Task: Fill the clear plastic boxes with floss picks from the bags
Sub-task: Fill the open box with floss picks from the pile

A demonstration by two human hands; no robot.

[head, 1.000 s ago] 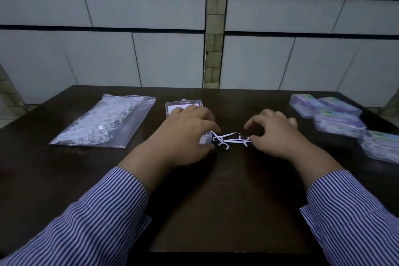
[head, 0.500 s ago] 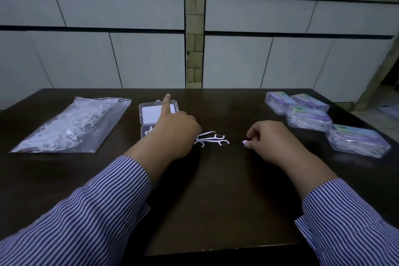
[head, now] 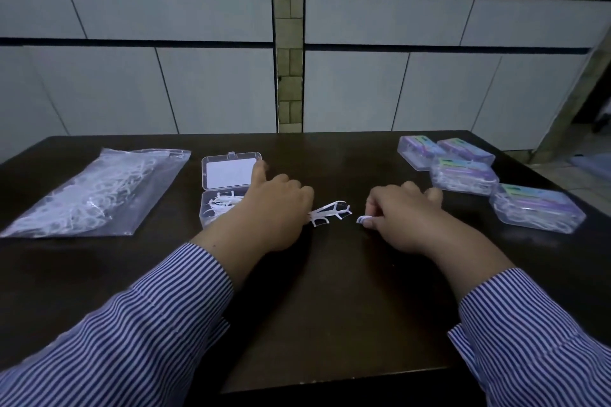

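An open clear plastic box (head: 207, 212) lies left of centre, its lid (head: 228, 172) folded back and a few white floss picks inside. My left hand (head: 271, 208) sits just right of the box and pinches the ends of a small bunch of floss picks (head: 330, 212) that fans out to the right; one finger sticks up by the lid. My right hand (head: 406, 218) is curled, pinching a small white pick (head: 362, 219) of which only the tip shows. A clear bag of floss picks (head: 96, 195) lies at the far left.
Several closed, filled boxes with purple labels (head: 463, 179) are grouped at the right of the dark table (head: 330, 307), the nearest (head: 535, 210) close to its right edge. A tiled wall stands behind the table.
My hands, joined on one bunch of picks a second ago, have drawn apart. The right hand came away with a small white piece; the bunch stays by the left hand.
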